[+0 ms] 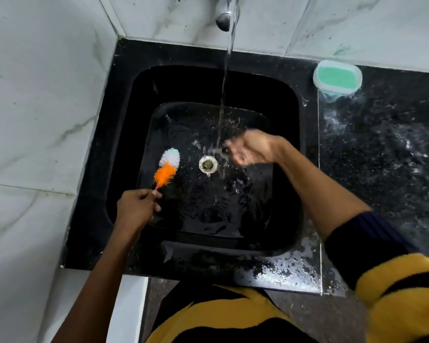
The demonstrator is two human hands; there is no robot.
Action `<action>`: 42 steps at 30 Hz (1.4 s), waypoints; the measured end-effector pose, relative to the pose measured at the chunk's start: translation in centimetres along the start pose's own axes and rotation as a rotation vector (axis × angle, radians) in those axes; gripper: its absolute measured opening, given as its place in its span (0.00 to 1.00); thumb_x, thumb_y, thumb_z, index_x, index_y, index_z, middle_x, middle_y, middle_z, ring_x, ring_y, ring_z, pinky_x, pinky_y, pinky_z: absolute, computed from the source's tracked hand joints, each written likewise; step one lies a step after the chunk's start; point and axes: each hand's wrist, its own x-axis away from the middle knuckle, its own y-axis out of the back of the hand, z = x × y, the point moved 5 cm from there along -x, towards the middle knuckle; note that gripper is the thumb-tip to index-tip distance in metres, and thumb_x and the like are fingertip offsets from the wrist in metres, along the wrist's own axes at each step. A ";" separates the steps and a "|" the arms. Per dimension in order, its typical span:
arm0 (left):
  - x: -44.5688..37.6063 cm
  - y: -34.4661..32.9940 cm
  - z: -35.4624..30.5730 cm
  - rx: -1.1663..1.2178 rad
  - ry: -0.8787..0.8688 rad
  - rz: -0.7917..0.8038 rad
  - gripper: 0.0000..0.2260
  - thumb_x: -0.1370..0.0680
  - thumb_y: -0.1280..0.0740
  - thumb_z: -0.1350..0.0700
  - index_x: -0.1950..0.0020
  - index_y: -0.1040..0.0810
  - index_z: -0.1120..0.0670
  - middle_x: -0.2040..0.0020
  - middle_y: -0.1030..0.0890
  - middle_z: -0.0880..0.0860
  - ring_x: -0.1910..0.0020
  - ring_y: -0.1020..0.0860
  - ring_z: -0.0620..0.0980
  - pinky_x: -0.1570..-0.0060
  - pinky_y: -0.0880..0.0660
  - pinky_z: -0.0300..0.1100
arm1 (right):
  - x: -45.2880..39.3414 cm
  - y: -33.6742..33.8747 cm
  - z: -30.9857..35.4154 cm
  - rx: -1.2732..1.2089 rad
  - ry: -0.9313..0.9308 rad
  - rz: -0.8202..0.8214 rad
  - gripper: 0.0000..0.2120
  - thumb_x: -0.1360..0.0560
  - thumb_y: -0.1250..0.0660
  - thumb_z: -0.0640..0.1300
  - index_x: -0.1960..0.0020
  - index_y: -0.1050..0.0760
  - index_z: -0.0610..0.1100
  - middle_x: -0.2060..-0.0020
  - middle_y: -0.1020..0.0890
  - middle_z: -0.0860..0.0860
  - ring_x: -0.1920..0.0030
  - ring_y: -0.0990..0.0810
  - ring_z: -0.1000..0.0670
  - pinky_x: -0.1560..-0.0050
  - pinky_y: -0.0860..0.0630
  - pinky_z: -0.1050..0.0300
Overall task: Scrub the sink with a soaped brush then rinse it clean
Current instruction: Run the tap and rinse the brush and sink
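Head view: left hand [135, 209], fingers curled in a tight grip round the handle of the orange-and-white brush [167, 168], bristles resting on the wet floor of the black sink [124, 134], left of the drain [208, 164]. Right hand [252, 151] blurred beside the tap's water stream [224, 95]; its grip unreadable. Green soap tub [337, 78] on bench [382, 144], back right.
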 end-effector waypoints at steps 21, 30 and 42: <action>-1.3 -0.1 -1.1 -0.006 -0.026 0.019 0.11 0.19 0.34 0.57 0.58 0.15 0.54 0.71 0.20 0.53 0.73 0.28 0.49 0.73 0.32 0.38 | -6.4 -3.0 2.7 -0.946 0.123 -0.293 0.18 0.18 0.51 0.40 0.61 0.28 0.41 0.68 0.26 0.47 0.70 0.29 0.52 0.71 0.32 0.62; -1.5 1.3 -1.0 0.004 -0.024 -0.019 0.11 0.19 0.34 0.56 0.57 0.15 0.53 0.69 0.18 0.54 0.73 0.27 0.49 0.70 0.31 0.39 | -3.5 3.5 7.9 -1.285 0.476 -0.349 0.20 0.17 0.53 0.39 0.56 0.26 0.32 0.61 0.19 0.37 0.54 0.19 0.44 0.43 0.23 0.52; -0.7 2.6 -0.4 0.083 -0.003 -0.139 0.10 0.19 0.35 0.59 0.55 0.15 0.53 0.67 0.18 0.56 0.73 0.26 0.51 0.64 0.29 0.42 | -5.4 1.2 1.4 -1.029 0.101 -0.602 0.21 0.19 0.52 0.42 0.64 0.26 0.38 0.67 0.22 0.43 0.68 0.24 0.47 0.63 0.25 0.56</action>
